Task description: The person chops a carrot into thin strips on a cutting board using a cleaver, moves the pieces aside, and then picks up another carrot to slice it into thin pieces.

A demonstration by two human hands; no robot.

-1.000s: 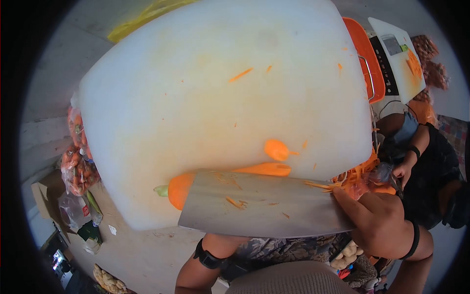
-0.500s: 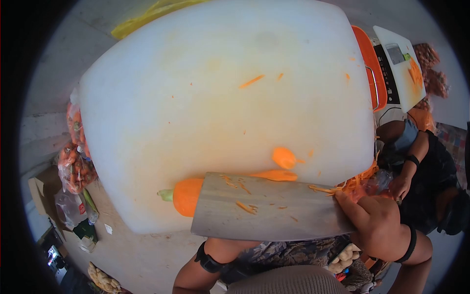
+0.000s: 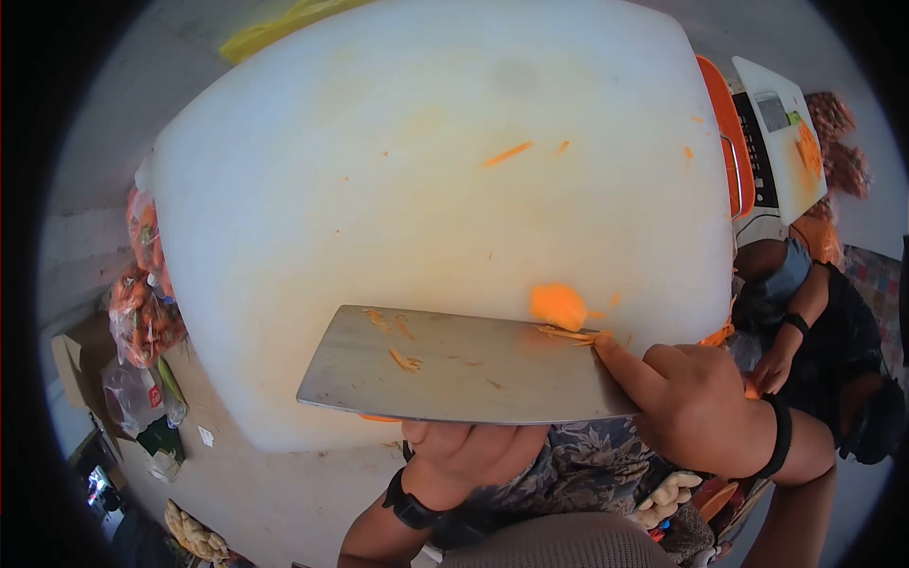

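A wide cleaver [image 3: 454, 364] is gripped in my right hand [image 3: 696, 407], whose index finger lies along the blade near some thin shreds. Carrot bits stick to the steel. The blade covers most of a whole carrot [image 3: 380, 417]; only a sliver of orange shows below its lower edge. My left hand [image 3: 473, 452] is right by that sliver with its fingers bent around the carrot, and the blade hides the fingertips. Just beyond the cleaver, a cut carrot piece [image 3: 557, 306] sits on the white cutting board [image 3: 407, 189].
Thin carrot strips [image 3: 508, 153] lie scattered over the board. On the left are bags of carrots [image 3: 142, 317] and a cardboard box [image 3: 80, 379]. An orange tub [image 3: 729, 142] stands past the right edge, near a second board [image 3: 786, 151]. Another person's hand [image 3: 775, 367] is close on the right.
The cleaver and my right hand have moved left and toward me. The carrot, in plain view before, is now mostly behind the blade. More of my left hand shows.
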